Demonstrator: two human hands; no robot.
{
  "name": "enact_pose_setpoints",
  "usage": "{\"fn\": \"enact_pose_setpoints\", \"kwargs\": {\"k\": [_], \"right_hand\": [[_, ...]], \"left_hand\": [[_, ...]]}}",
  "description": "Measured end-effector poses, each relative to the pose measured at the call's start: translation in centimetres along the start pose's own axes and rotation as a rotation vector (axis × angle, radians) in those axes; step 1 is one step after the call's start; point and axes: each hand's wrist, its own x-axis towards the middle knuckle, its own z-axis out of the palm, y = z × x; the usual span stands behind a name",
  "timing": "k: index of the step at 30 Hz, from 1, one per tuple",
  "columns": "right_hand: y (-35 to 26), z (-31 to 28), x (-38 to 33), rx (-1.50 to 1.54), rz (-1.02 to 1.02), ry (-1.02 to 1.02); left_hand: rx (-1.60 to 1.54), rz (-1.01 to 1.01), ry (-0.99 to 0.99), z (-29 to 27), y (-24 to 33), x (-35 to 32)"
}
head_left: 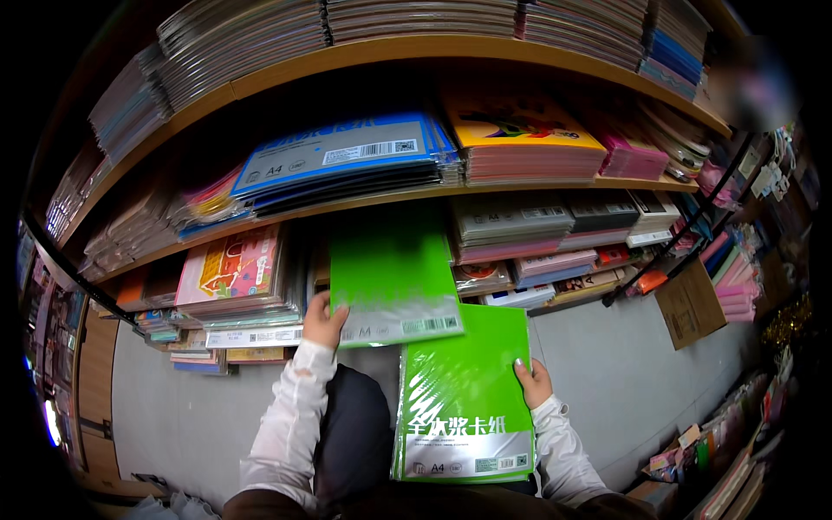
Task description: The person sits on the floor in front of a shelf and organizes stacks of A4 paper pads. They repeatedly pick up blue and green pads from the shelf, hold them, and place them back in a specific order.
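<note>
My left hand (324, 321) grips the lower left corner of a green pack of card paper (390, 260), thumb on top. That pack's far end reaches into the gap of the lower shelf, under the middle board. A second green card paper pack (468, 373) in a clear sleeve lies nearer to me, over my lap. My right hand (533, 381) holds its right edge, thumb on the front and the other fingers mostly hidden behind. The near edge of the first pack meets the far left corner of the second.
Stacks of paper packs fill the shelves: a blue and grey stack (338, 156), an orange-topped stack (524, 126) and a pink picture pack (227, 269). A wooden shelf edge (373, 204) runs above my left hand. At right stand a cardboard box (689, 303) and pink rolls (735, 277) on the grey floor (598, 364).
</note>
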Motion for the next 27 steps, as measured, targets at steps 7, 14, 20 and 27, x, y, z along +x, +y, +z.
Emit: {"fn": "enact_pose_setpoints", "kwargs": {"k": [7,14,20,27], "right_hand": [[0.5,0.0,0.2,0.009,0.014,0.019],[0.6,0.0,0.4,-0.011,0.011,-0.028],[0.4,0.2,0.4,0.046,0.040,-0.020],[1.0,0.1,0.5,0.067,0.046,-0.003]], "left_hand": [[0.866,0.181,0.159,3.7,4.6,3.5],[1.199,0.251,-0.055,6.0,6.2,-0.6],[1.255,0.463,-0.003,5.8,3.4,1.1],[1.402,0.400,0.007,5.5,2.7,5.0]]}}
